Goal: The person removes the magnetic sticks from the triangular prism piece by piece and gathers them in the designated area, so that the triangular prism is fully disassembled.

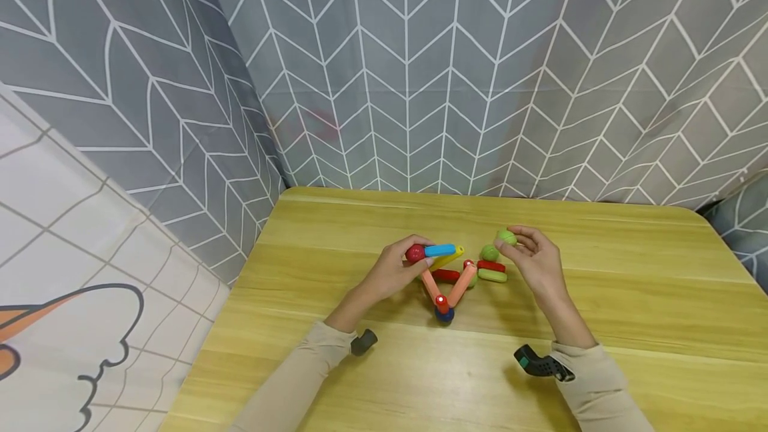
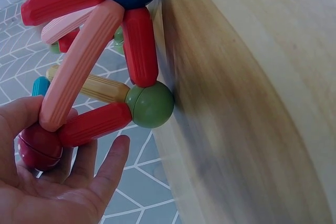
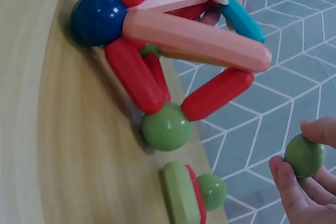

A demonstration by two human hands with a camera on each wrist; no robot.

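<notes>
Ball-and-rod frame [image 1: 446,276], set on the wooden table [image 1: 630,279], nearer the left edge than the right and well in from the back edge. Held at one upper corner by the left hand [image 1: 390,273], with thumb and fingers closed around a crimson ball [image 1: 415,253] and one finger stretched out below. Joined to that ball and aimed toward the table's right edge, a blue rod [image 1: 440,251], just above a yellow rod [image 1: 448,259] in the head view. At the frame's near corner, low on the tabletop, a dark blue ball [image 1: 445,316] with two pink rods [image 1: 430,287] spreading from it. Also in the frame, a green base ball [image 3: 168,127], touching the table and joined to red rods; cannot tell whether one of these meets the end of a pink rod.

Pinched between thumb and fingertips of the right hand [image 1: 537,262], raised off the table and apart from the frame, a loose green ball [image 1: 507,237]. On the tabletop between frame and right hand, from the back edge forward, a second green ball [image 1: 489,253], a short red rod [image 1: 491,265] and a light green rod [image 1: 493,277]. Beyond the back edge, a grey curtain [image 1: 420,72] with white zigzag lines.
</notes>
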